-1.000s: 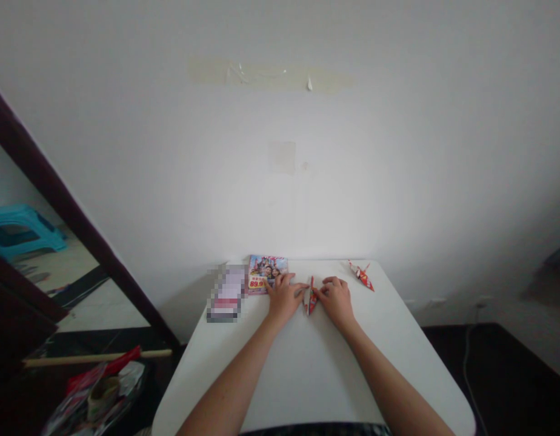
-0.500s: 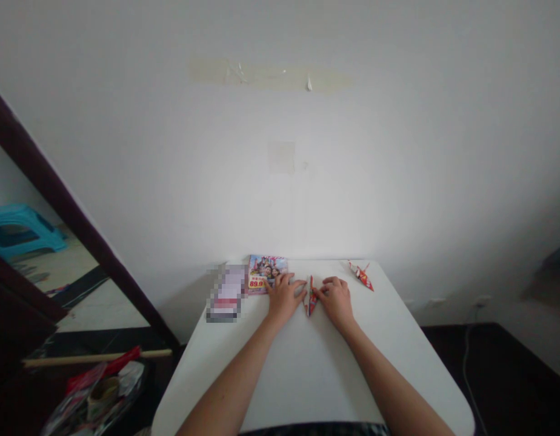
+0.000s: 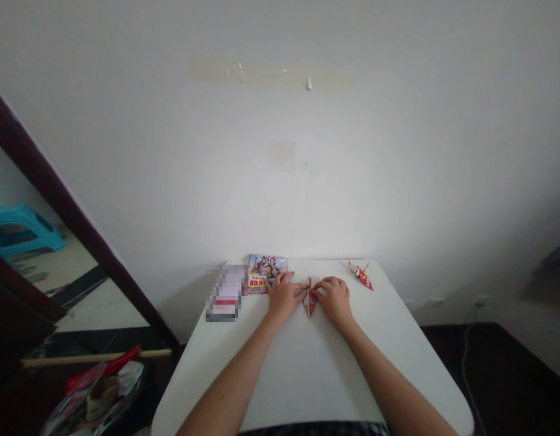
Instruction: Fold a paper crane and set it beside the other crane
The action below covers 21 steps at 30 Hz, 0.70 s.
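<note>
A small diamond-shaped piece of folded paper (image 3: 309, 307), printed red and white, lies on the white table between my hands. My left hand (image 3: 282, 298) has its thumb and index finger at the paper's left edge near its middle, while its other fingers reach over the corner of a printed flyer (image 3: 257, 283). From the right, my right hand (image 3: 335, 298) pinches the paper near the same spot, its other fingers curled. The fingertips partly cover the paper's middle. Farther right sits a folded paper crane (image 3: 362, 277) in similar red and white print.
The white table (image 3: 302, 375) stands against a white wall (image 3: 280, 206). At its left edge lies a blurred-out phone-like object (image 3: 228, 293). On the floor to the left is a bag of rubbish (image 3: 102, 393) with a wooden stick (image 3: 98, 357); a blue stool (image 3: 25, 230) stands beyond the door frame.
My left thumb and fingertip have come in to the paper's edge, closer to my right fingers. The paper has shifted slightly left and opened a little wider.
</note>
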Tool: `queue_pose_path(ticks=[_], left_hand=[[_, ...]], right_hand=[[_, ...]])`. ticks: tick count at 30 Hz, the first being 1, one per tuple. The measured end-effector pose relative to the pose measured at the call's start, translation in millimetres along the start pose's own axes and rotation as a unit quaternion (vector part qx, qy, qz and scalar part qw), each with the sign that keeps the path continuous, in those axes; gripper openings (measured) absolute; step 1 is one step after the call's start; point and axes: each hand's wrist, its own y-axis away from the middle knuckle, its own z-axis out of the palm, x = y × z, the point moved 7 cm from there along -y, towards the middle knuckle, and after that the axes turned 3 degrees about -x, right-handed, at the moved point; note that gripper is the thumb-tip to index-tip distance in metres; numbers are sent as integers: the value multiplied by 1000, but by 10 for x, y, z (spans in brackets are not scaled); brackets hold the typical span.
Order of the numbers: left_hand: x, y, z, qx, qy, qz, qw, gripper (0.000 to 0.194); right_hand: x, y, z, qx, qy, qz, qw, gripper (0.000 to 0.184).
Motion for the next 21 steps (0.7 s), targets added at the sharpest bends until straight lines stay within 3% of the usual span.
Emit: queue_pose_path(ticks=[11, 21], left_hand=[[-25, 6, 37, 23, -13, 19, 999, 35], [19, 23, 24, -13, -18, 18, 1000, 33]], right_hand=[[56, -41, 62, -41, 16, -13, 999, 22], [121, -76, 116, -54, 28, -9, 998, 28]])
